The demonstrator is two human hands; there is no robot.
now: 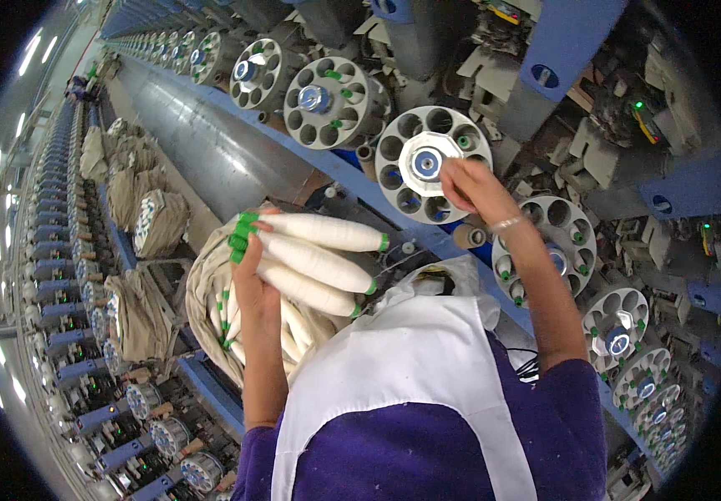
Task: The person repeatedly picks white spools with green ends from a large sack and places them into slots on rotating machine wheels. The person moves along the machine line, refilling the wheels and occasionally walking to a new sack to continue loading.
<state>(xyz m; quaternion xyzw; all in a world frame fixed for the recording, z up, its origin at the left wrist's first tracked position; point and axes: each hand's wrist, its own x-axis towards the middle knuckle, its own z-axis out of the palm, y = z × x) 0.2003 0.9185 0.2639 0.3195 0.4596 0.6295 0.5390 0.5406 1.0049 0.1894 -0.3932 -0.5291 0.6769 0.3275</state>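
Even, bright indoor light; ceiling strip lights [33, 52] glare at upper left. Strong fisheye bending, black vignette corners. Centre sharp, rim soft. Shadows faint, colours slightly cool.

Your bobbins [318, 263]: matt white wound yarn, glossy green plastic tips. Magazine wheel [432, 164]: grey plastic, shiny metal hub. Sack [210, 292]: rough beige cloth.
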